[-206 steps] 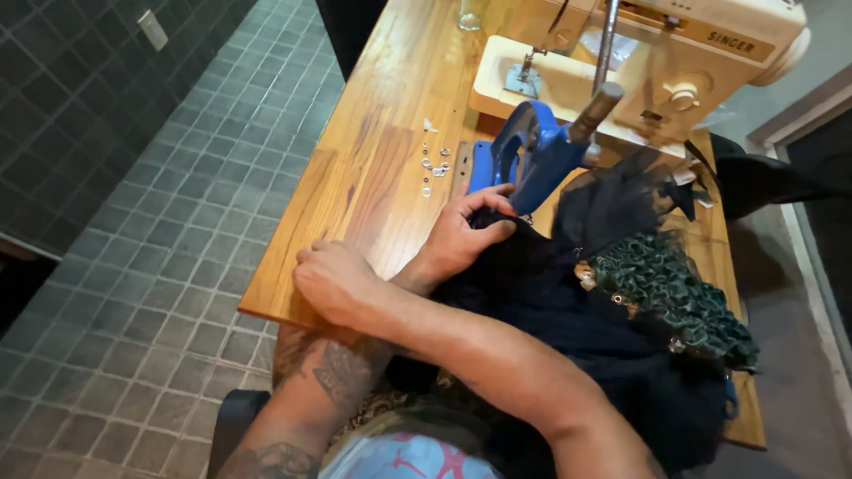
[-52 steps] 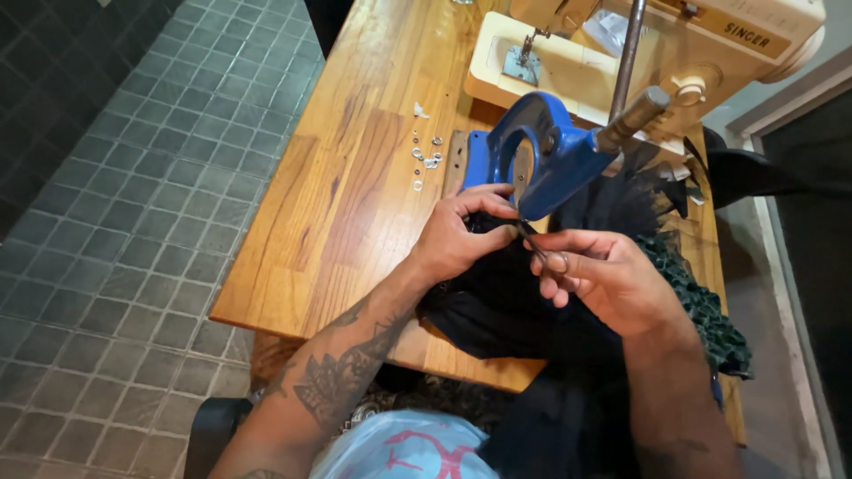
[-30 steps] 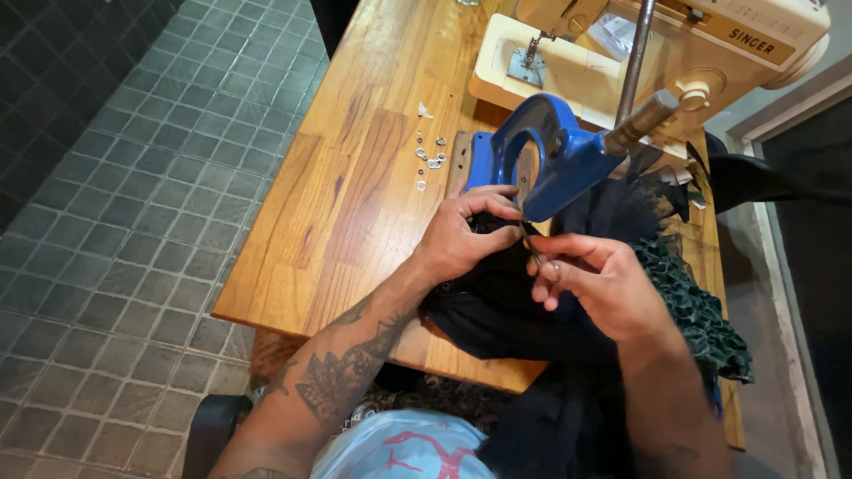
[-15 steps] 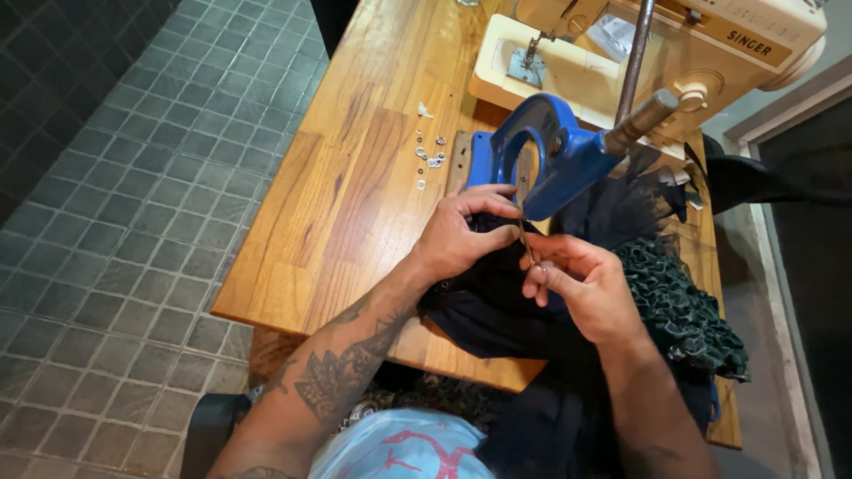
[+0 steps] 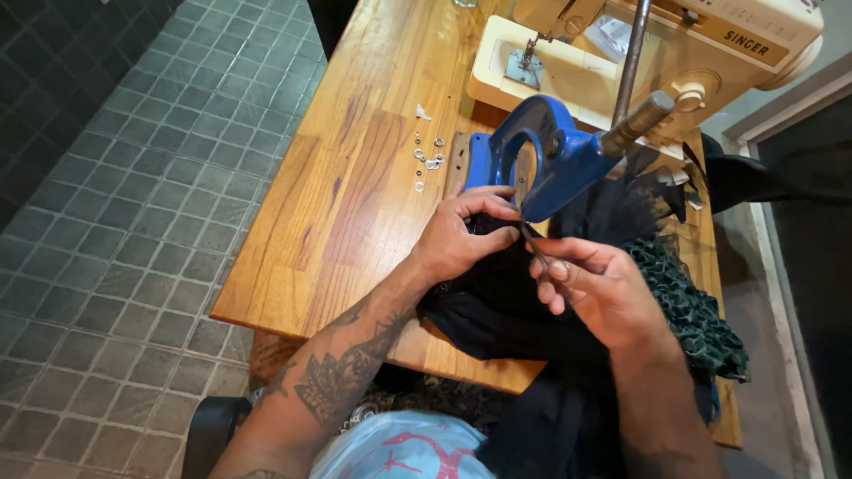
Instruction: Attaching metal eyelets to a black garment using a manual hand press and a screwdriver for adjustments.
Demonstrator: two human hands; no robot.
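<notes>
Left hand [image 5: 457,235] pinches black fabric [image 5: 506,302] under the blue press [image 5: 541,164], mid-table. Right hand [image 5: 603,288] closed on small scissors [image 5: 540,251], probably; blades at the fabric. Eyelets [image 5: 428,161] lie left of the press.

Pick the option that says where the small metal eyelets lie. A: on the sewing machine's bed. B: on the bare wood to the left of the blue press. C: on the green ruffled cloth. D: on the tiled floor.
B: the small metal eyelets lie scattered on the bare wooden table, just left of the blue press, away from the cream sewing machine.
</notes>
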